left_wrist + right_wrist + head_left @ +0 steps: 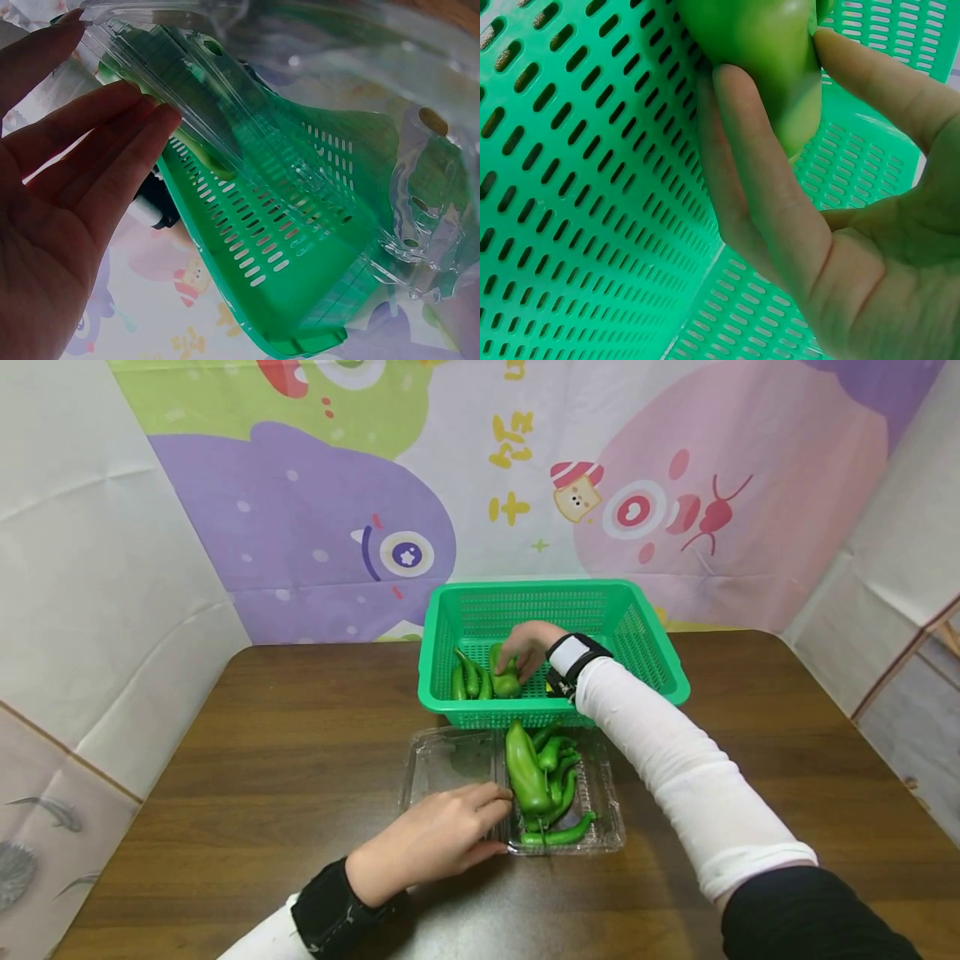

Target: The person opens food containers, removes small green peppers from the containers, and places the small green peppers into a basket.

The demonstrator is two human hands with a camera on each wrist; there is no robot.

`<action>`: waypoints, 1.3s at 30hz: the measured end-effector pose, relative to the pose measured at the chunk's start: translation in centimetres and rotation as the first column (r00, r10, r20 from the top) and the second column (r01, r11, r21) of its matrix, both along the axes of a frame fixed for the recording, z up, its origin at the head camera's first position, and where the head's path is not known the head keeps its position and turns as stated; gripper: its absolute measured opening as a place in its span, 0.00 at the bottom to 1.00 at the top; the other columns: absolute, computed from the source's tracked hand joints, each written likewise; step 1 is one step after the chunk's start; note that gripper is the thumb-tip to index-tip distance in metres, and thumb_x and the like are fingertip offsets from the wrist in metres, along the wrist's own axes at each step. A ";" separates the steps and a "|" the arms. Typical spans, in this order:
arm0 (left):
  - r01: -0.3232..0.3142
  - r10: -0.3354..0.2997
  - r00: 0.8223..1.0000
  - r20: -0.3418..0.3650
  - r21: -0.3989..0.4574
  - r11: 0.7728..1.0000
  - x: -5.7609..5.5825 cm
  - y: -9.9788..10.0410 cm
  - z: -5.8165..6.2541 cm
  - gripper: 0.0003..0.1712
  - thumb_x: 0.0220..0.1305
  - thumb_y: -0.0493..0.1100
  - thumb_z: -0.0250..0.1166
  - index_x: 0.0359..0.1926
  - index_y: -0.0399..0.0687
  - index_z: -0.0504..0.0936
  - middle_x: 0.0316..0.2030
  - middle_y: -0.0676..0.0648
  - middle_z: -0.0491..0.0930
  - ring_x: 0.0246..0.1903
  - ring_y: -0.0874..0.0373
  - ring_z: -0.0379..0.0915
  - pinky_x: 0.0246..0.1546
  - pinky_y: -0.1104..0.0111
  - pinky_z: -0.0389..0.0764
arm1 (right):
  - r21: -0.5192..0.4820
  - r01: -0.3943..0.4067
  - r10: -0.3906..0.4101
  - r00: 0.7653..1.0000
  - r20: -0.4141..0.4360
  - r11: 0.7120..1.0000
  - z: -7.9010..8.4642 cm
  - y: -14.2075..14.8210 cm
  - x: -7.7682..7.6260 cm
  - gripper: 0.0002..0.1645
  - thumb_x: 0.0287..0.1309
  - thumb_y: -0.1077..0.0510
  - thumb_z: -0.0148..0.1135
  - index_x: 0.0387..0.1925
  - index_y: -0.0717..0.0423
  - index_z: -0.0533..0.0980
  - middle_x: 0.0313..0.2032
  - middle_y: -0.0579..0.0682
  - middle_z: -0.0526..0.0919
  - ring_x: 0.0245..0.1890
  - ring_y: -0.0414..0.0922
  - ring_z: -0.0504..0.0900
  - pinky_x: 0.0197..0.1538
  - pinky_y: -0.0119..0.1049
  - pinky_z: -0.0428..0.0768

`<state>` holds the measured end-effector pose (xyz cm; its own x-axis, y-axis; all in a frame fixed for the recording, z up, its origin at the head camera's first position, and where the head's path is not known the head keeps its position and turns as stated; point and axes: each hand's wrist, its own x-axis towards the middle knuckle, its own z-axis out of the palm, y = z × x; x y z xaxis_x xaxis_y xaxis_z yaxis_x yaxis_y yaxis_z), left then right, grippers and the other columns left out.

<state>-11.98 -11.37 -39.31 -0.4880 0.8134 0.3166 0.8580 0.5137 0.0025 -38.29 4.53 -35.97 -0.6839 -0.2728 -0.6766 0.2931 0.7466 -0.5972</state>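
Note:
My right hand point(529, 648) reaches down into a green plastic basket point(660, 693) and holds a green pepper point(507, 685) between thumb and fingers. In the right wrist view the thumb and fingertips lie on opposite sides of that pepper point(772, 60). Small green chili peppers point(471, 677) lie left of it in the basket. In front stands an opened clear plastic clamshell box point(450, 756). Its right half contains a large green pepper point(527, 772) and several slim ones point(562, 835). My left hand point(431, 831) holds the box near its middle fold, with fingertips at the edge.
Both containers stand on a brown wooden table point(300, 735), the basket directly behind the box. A cartoon-printed cloth point(510, 552) hangs behind the table. Pale sheeting point(97, 527) covers the left side. The right forearm crosses over the basket's front right rim.

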 end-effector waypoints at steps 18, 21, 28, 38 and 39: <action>0.002 -0.002 1.000 -0.007 0.007 1.000 0.0 0.0 -0.1 0.20 0.55 0.52 0.69 0.44 0.45 0.79 0.45 0.50 0.78 0.43 0.61 0.77 0.43 0.73 0.82 | 0.070 -0.032 0.033 0.999 -0.002 0.997 -0.1 0.2 -0.1 0.38 0.66 0.49 0.53 0.70 0.60 0.53 0.60 0.67 0.71 0.53 0.57 0.78 0.54 0.44 0.80; 0.001 -0.001 1.000 -0.010 0.008 1.000 0.0 0.0 -0.1 0.20 0.55 0.52 0.69 0.43 0.45 0.79 0.45 0.50 0.78 0.43 0.61 0.77 0.43 0.73 0.82 | 0.066 -0.018 0.018 1.000 -0.002 0.998 -0.1 0.2 0.0 0.37 0.67 0.49 0.52 0.70 0.62 0.54 0.59 0.67 0.71 0.54 0.57 0.78 0.55 0.44 0.80; 0.002 -0.002 1.000 -0.008 0.013 1.000 0.1 0.0 0.0 0.19 0.55 0.52 0.69 0.43 0.45 0.79 0.46 0.51 0.78 0.43 0.61 0.77 0.42 0.73 0.82 | 0.075 -0.019 0.020 1.000 -0.017 0.997 -0.1 0.2 0.0 0.36 0.68 0.50 0.51 0.70 0.64 0.54 0.60 0.67 0.71 0.54 0.57 0.78 0.55 0.44 0.79; 0.008 -0.008 1.000 -0.008 0.014 1.000 0.0 0.0 -0.1 0.20 0.55 0.52 0.69 0.44 0.44 0.79 0.45 0.50 0.78 0.43 0.61 0.77 0.43 0.73 0.82 | 0.074 0.003 0.000 0.999 -0.035 0.997 0.0 0.2 0.0 0.36 0.66 0.54 0.54 0.70 0.60 0.55 0.61 0.68 0.69 0.53 0.56 0.80 0.53 0.40 0.81; 0.008 -0.008 1.000 -0.005 0.013 1.000 0.0 0.0 -0.1 0.20 0.55 0.52 0.69 0.44 0.44 0.79 0.45 0.50 0.78 0.43 0.61 0.77 0.42 0.73 0.82 | 0.069 0.005 -0.002 0.999 -0.034 0.998 0.0 0.2 0.0 0.37 0.66 0.54 0.54 0.70 0.60 0.53 0.62 0.68 0.68 0.53 0.56 0.79 0.53 0.40 0.81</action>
<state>-11.98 -11.40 -39.36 -0.4796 0.8131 0.3300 0.8621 0.5066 0.0048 -38.32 4.74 -35.96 -0.7078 -0.2241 -0.6699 0.2759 0.7853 -0.5543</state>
